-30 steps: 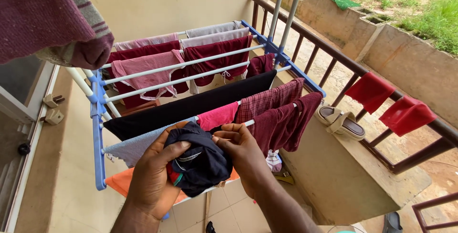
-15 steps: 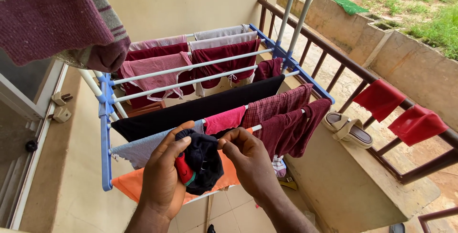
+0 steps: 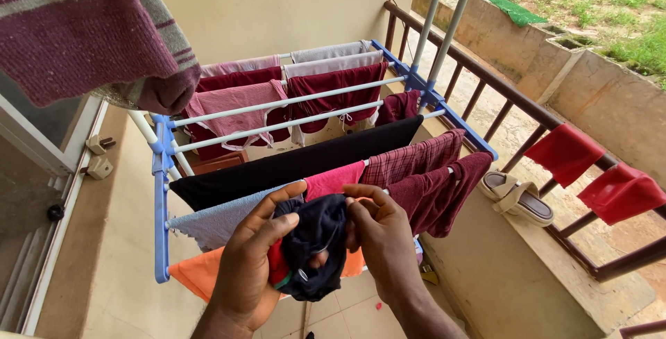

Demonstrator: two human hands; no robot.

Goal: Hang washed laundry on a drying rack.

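Item, lower centre of frame: dark navy garment (image 3: 316, 245), small, bunched, with a red-and-green trim patch showing at its left edge. Clamped between both hands: left hand (image 3: 253, 266) wraps its left side with thumb over the top; right hand (image 3: 381, 238) pinches the upper right edge with its fingertips. Judged light, soft and limp, not slippery or fragile; best taken by a hem or waistband edge, since the bulk will sag.

Just behind, lower left: orange cloth (image 3: 198, 273) on the nearest rail of the blue-and-white drying rack (image 3: 161, 207).

Mid frame: grey cloth (image 3: 215, 222), pink cloth (image 3: 331, 179), long black garment (image 3: 291, 162), plaid maroon cloth (image 3: 409, 158), further maroon and striped pieces.

Right: sandals (image 3: 517, 195) on the ledge; red cloths (image 3: 590, 169) over the railing (image 3: 485, 89).

Upper left: striped maroon towel (image 3: 83, 34), hanging.
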